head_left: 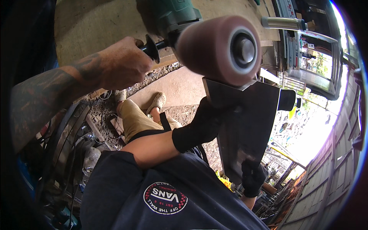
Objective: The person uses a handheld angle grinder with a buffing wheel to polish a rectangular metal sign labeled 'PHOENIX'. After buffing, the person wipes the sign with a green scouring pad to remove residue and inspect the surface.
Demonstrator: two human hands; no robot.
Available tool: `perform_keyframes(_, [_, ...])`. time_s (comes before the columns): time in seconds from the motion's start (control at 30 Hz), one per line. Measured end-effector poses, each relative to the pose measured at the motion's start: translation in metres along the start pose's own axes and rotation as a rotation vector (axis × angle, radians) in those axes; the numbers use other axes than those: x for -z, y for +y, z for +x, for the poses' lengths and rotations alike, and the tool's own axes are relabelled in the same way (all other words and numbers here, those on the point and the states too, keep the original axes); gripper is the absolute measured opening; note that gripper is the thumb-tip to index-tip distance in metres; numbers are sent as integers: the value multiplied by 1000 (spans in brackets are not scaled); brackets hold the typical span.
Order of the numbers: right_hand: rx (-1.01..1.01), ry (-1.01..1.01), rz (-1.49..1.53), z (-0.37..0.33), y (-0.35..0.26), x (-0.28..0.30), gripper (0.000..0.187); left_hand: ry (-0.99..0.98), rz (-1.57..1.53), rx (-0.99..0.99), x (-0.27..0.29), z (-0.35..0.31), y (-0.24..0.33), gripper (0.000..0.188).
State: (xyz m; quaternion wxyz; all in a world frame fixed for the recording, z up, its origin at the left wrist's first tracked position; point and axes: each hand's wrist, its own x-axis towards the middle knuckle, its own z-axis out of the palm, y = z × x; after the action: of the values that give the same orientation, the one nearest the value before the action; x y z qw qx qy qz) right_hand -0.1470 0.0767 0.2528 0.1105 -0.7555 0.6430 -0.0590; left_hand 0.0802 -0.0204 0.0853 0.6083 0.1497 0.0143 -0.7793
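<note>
A dark, shiny metal piece (247, 122), broad at the top and tapering downward, stands tilted in front of me. My left hand (205, 124), in a black glove, grips its left side. Lower down, my right hand (253, 178), also gloved in black, holds the narrow end. The piece's upper edge meets a reddish sanding drum (211, 48), whose surface is blurred as if spinning. That drum sits on a green power tool (174, 11). Another person's bare, tattooed hand (132, 61) is closed round the tool's black side handle (151, 50).
Behind the tool lies a wooden tabletop (96, 27), with a metal cylinder (281, 23) at its right. Cables and scrap (82, 142) crowd the lower left. A corrugated wall (329, 168) runs along the right. A flat board (180, 86) lies by my feet.
</note>
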Motion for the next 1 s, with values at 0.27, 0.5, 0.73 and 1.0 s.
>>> perform_keyframes(0.27, [-23,15,26,4,2,-17,12,58,-106,16,14,6,-9,29])
perform_keyframes(0.5, [39,32,-85,9,-7,-7,12,-13,-28,-91,10,3,-11,31])
perform_keyframes(0.73, [-33,32,-175,-5,-20,17,13,-23,-130,67,-26,-9,10,33])
perform_keyframes(1.0, [-405,-1,193,-23,11,57,15,-5,199,29,-63,-24,-15,48])
